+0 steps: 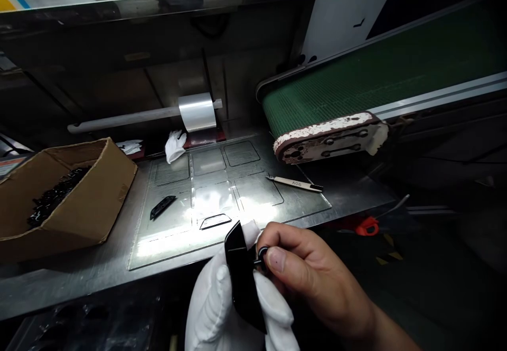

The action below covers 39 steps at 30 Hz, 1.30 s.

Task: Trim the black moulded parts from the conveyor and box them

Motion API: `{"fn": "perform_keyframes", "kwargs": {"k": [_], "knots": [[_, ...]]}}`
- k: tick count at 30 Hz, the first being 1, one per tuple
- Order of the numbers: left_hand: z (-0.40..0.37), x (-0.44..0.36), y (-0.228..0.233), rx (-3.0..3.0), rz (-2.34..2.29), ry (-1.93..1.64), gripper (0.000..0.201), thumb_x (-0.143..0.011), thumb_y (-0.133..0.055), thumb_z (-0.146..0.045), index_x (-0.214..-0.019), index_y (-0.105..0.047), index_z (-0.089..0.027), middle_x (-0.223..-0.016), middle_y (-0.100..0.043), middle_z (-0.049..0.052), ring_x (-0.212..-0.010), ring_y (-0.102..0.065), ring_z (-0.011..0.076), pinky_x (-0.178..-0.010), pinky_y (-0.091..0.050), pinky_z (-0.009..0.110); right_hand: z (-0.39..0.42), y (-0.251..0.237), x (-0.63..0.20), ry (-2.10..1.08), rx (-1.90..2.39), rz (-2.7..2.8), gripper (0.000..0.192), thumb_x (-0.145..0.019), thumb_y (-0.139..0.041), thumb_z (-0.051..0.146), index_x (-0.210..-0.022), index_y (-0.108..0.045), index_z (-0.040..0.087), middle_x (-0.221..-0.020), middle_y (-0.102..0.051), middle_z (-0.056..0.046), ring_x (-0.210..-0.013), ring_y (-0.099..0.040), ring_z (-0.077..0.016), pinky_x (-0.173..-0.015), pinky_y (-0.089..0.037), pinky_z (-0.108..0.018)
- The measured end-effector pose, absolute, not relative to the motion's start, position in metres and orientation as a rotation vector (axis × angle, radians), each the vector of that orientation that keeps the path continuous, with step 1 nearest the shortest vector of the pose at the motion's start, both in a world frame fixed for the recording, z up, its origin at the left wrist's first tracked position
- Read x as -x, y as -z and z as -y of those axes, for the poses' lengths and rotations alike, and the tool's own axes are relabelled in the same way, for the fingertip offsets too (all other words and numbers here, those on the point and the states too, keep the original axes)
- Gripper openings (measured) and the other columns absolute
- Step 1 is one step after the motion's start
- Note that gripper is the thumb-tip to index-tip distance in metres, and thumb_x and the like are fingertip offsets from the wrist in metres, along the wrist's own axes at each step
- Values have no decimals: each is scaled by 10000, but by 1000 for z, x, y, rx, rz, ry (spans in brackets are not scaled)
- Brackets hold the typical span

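My left hand (209, 303), in a white glove, is closed around a glossy black plastic part (243, 282) with slanted ends, held up off the table's front edge. Bare and pinched, my right hand (317, 277) grips a small black curved piece (262, 256) between thumb and forefinger, right at the side of the glossy part. Whether the small piece is joined to it, I cannot tell. Beyond my hands, a similar black part (162, 207) lies on the clear mat (178, 240). A pale-handled knife marked A06 (295, 183) rests at the mat's right side.
On the left stands a cardboard box (87, 197) with many small black pieces (59, 195). A film roll (197, 112) hangs on a rod behind the mat, near a crumpled white glove (175, 146). A green conveyor belt (336, 92) juts in from the right, above an orange-handled tool (366, 226).
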<state>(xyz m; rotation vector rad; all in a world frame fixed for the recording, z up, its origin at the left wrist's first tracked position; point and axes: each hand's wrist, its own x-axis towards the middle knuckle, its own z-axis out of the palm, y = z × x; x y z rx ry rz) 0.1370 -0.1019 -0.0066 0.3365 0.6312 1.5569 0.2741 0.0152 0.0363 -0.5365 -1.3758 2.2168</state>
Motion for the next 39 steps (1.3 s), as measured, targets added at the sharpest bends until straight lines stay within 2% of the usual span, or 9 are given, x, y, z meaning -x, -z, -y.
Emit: {"fn": "perform_keyframes", "kwargs": {"k": [3, 8, 10, 14, 17, 24, 30, 35, 39], "knots": [[105, -138, 6, -315, -622, -1533, 522, -979, -558, -500, -1477, -610, -352, -851, -767, 83, -578, -680, 227, -620, -653, 371, -15, -35, -275, -2225, 529, 1376, 309, -988, -686, 445, -862, -616, 172, -668, -498, 56, -590, -393, -60, -555, -341, -178], [108, -142, 5, -292, -592, -1487, 530, -994, -502, -578, -1434, -659, -327, -1042, -799, 106, -967, -769, 290, -795, -664, 357, -14, -31, -277, -2226, 517, 1366, 290, -982, -689, 438, -875, -626, 176, -689, -522, 44, -592, -406, -69, -548, -336, -191], [107, -144, 5, -286, -575, -1472, 521, -1005, -497, -571, -1417, -673, -306, -1017, -802, 97, -935, -773, 268, -816, -658, 347, -12, -29, -278, -2228, 522, 1357, 296, -980, -687, 446, -874, -624, 176, -697, -532, 37, -592, -407, -73, -544, -329, -197], [102, -145, 5, -274, -533, -1468, 514, -1025, -510, -521, -1446, -641, -256, -830, -770, 60, -604, -706, 187, -711, -651, 328, -11, -25, -282, -2231, 534, 1353, 290, -978, -685, 446, -889, -630, 176, -725, -558, 19, -608, -422, -81, -538, -323, -201], [99, -146, 6, -276, -504, -1473, 506, -1025, -527, -495, -1453, -630, -247, -772, -740, 45, -516, -649, 160, -668, -640, 318, -11, -24, -285, -2226, 555, 1351, 290, -974, -688, 449, -888, -631, 178, -737, -568, 14, -610, -418, -79, -535, -321, -196], [96, -148, 11, -285, -535, -1497, 464, -997, -550, -480, -1382, -689, -262, -677, -685, 30, -507, -634, 175, -646, -631, 336, -9, -25, -287, -2221, 541, 1350, 300, -971, -690, 458, -890, -616, 178, -718, -549, 19, -608, -404, -81, -538, -317, -199], [86, -150, 16, -305, -599, -1469, 510, -931, -593, -614, -1229, -761, -235, -745, -721, 83, -782, -734, 305, -632, -636, 390, -9, -24, -287, -2217, 544, 1354, 317, -976, -681, 467, -885, -613, 172, -730, -556, 15, -620, -417, -76, -551, -330, -193], [79, -151, 17, -344, -605, -1474, 520, -946, -637, -595, -1233, -713, -168, -841, -732, 81, -773, -720, 235, -612, -609, 311, -8, -23, -287, -2178, 538, 1377, 333, -982, -666, 480, -872, -607, 171, -704, -513, 26, -610, -393, -72, -548, -320, -193], [78, -151, 17, -376, -565, -1493, 420, -1000, -633, -479, -1256, -654, -146, -994, -723, 62, -786, -701, 180, -708, -619, 349, -5, -23, -287, -2153, 595, 1343, 357, -952, -687, 505, -841, -605, 176, -671, -479, 35, -579, -364, -69, -534, -311, -197]]}}
